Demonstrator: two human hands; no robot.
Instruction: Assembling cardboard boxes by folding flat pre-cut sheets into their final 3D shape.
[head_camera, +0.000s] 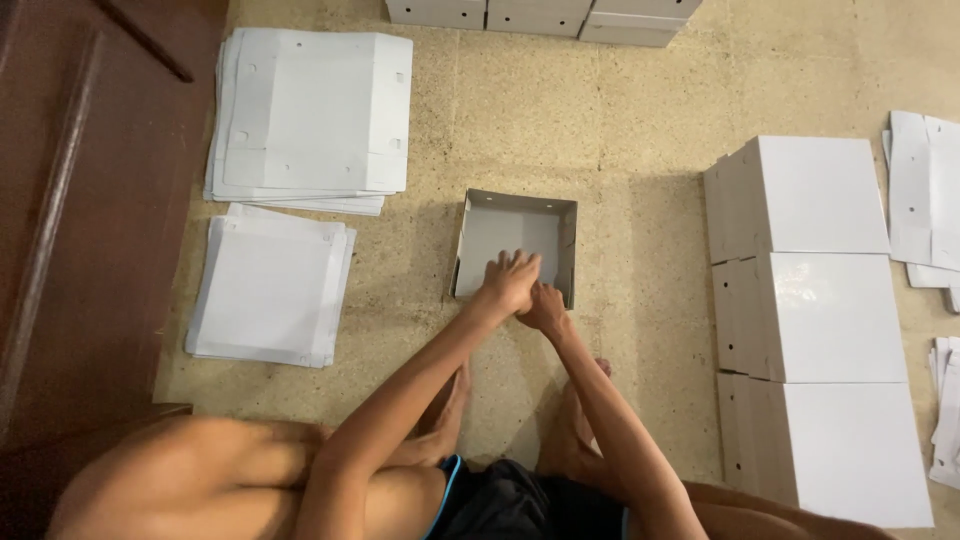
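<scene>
Head view: I see the open white box (517, 242) on the floor (620, 140), midway between the flat stacks at the left edge and the finished boxes at the right. My left hand (510, 280) lies spread, pressing on the box's near wall. My right hand (545, 307) touches that hand just outside the same wall, its fingers curled; what they grip I cannot tell.

An open, half-folded white carton (515, 235) sits at centre frame. Two stacks of flat white blanks (300, 110) (268, 290) lie at left. Three closed white boxes (815, 195) (830, 315) (850, 450) line the right, more blanks (925, 190) beyond, further boxes (540, 15) at top.
</scene>
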